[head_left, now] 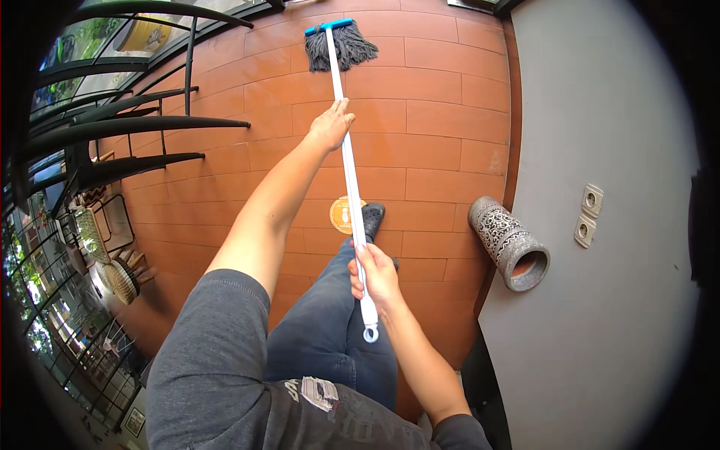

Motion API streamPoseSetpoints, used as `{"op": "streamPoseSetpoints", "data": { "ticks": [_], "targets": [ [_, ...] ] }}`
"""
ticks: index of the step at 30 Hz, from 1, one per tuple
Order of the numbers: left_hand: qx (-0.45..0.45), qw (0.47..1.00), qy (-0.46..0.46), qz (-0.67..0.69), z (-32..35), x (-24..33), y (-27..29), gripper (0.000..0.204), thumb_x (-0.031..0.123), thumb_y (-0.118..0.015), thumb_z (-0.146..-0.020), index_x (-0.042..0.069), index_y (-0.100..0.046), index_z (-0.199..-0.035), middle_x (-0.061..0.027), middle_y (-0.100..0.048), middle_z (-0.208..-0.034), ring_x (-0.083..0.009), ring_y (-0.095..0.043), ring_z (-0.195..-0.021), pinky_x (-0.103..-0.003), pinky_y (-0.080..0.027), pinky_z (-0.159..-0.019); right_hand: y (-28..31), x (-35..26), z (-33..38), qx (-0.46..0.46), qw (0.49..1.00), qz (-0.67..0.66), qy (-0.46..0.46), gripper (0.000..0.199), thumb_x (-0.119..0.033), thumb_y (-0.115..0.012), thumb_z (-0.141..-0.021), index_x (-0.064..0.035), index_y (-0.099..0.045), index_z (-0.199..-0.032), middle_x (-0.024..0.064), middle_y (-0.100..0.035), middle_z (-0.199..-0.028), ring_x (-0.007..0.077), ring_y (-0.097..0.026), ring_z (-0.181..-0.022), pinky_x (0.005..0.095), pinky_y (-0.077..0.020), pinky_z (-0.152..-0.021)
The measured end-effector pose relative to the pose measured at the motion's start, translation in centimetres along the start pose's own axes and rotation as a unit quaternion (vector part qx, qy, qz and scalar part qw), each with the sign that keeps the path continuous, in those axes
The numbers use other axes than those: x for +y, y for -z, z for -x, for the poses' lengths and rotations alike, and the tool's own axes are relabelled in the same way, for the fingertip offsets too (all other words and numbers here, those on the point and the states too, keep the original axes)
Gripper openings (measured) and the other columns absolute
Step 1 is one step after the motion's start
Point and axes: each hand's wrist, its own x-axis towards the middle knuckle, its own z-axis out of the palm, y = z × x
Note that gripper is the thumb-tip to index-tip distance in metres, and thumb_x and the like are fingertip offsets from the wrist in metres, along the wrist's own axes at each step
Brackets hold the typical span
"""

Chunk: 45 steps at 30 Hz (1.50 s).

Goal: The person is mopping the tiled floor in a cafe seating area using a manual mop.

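I hold a mop with a long white handle [347,154] and a grey string head [341,47] on a blue clamp. The head rests on the terracotta floor tiles [427,105] far ahead. My left hand [331,124] grips the handle partway down, arm stretched out. My right hand [375,275] wraps the handle near its top end, just above the hanging loop. Below the handle my leg in blue jeans and a dark shoe [372,218] step forward.
A patterned cylindrical vase [508,241] lies on the floor against the grey wall [600,300], which carries two sockets [589,214]. A round yellow-brown disc [343,214] sits on the tiles. Black metal railing [127,127] runs along the left.
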Motion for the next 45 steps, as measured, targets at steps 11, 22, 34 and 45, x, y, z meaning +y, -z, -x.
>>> {"op": "streamPoseSetpoints", "data": {
  "ticks": [11, 22, 34, 45],
  "targets": [
    [0.048, 0.979, -0.195, 0.038, 7.9, 17.4, -6.2, 0.021, 0.012, -0.058, -0.076, 0.013, -0.065, -0.097, -0.0077, -0.06, -0.089, -0.0236, -0.055, -0.111, -0.058, -0.015, -0.116, 9.1, 2.9, 18.7, 0.135, 0.985, 0.003, -0.105, 0.031, -0.024, -0.045, -0.102, -0.007, -0.049, -0.127, 0.0029, -0.045, -0.063, 0.0085, -0.038, -0.041, 0.0241, -0.0331, -0.036],
    [-0.002, 0.951, -0.23, 0.207, 13.3, 23.6, -4.0, 0.041, 0.008, -0.059, -0.075, 0.003, -0.053, -0.115, -0.0272, -0.037, -0.14, -0.0512, -0.026, -0.135, -0.053, -0.026, -0.113, 13.1, 3.6, 23.1, 0.185, 0.973, 0.044, -0.13, 0.029, -0.026, -0.045, -0.102, -0.0041, -0.052, -0.119, 0.0024, -0.041, -0.055, 0.0096, -0.036, -0.036, 0.0255, -0.031, -0.032],
    [-0.03, 0.993, -0.079, -0.077, -4.7, 17.6, -0.3, 0.032, 0.019, -0.047, -0.091, 0.003, -0.053, -0.118, -0.0235, -0.027, -0.151, -0.0386, -0.029, -0.139, -0.046, -0.029, -0.112, 14.5, -6.6, 6.2, 0.087, 0.995, 0.049, -0.031, 0.031, -0.033, -0.051, -0.099, -0.0035, -0.052, -0.11, 0.0011, -0.044, -0.061, 0.0073, -0.037, -0.037, 0.024, -0.0293, -0.032],
    [-0.185, 0.928, -0.295, 0.131, 13.7, 42.6, -3.8, 0.037, 0.018, -0.043, -0.091, -0.002, -0.049, -0.121, -0.0321, -0.032, -0.144, -0.0563, -0.016, -0.137, -0.055, -0.014, -0.116, 24.2, 3.4, 33.5, 0.278, 0.943, 0.019, -0.181, 0.022, -0.029, -0.05, -0.1, -0.0098, -0.056, -0.109, 0.0014, -0.041, -0.053, 0.0099, -0.034, -0.034, 0.0268, -0.0256, -0.031]
  ]
}}
